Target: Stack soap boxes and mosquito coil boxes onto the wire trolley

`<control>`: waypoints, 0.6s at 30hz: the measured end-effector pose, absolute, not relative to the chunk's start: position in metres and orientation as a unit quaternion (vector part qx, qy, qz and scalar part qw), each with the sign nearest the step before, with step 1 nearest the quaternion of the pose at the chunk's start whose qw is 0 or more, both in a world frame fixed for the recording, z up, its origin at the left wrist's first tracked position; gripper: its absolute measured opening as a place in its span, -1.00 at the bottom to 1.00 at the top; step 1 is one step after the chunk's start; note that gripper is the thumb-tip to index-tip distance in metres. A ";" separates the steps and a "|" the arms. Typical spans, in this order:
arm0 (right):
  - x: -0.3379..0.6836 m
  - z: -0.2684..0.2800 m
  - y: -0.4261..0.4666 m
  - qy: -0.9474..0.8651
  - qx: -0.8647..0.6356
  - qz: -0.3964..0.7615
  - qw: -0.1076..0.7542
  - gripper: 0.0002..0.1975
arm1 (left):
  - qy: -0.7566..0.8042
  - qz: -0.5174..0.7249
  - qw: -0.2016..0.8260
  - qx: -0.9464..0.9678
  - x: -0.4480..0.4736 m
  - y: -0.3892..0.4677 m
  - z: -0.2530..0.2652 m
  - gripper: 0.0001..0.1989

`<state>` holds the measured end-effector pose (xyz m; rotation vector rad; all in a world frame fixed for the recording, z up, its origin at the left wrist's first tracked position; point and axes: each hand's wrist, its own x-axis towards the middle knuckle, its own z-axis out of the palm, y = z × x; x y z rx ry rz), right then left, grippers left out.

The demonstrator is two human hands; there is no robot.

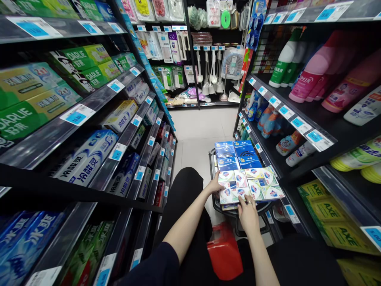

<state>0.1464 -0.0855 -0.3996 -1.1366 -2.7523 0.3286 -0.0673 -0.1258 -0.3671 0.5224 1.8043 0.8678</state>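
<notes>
White boxes of bar soap [238,184], printed with blue and red emblems, lie packed side by side on a small black stand or cart. Against their left side rests my left hand [213,186], its fingers apart and touching the boxes. My right hand [249,210], wearing a ring, is at the near edge, with its fingertips laid on the soap boxes and spread open. Just beyond the soap sit several blue boxes [228,150] in a block. The stand's black frame [212,171] shows around the stack.
Toothpaste shelves [79,115] rise close on my left. On the right are shelves holding pink bottles [312,75] and yellow AXE packs [327,208]. A red plastic object [225,252] is between my legs. Brushes [206,75] hang on the back rack beyond the tiled floor [201,123].
</notes>
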 end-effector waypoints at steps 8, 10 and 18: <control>0.145 -0.390 -0.086 -0.915 -0.387 0.106 0.053 -0.60 | 0.757 0.343 0.510 0.224 -0.064 -0.126 -0.362 0.08; 0.146 -0.389 -0.086 -0.914 -0.389 0.107 0.049 -0.60 | 0.761 0.339 0.506 0.222 -0.064 -0.127 -0.360 0.07; 0.141 -0.375 -0.088 -0.903 -0.384 0.149 0.126 -0.62 | 0.777 0.360 0.462 0.232 -0.065 -0.123 -0.362 0.04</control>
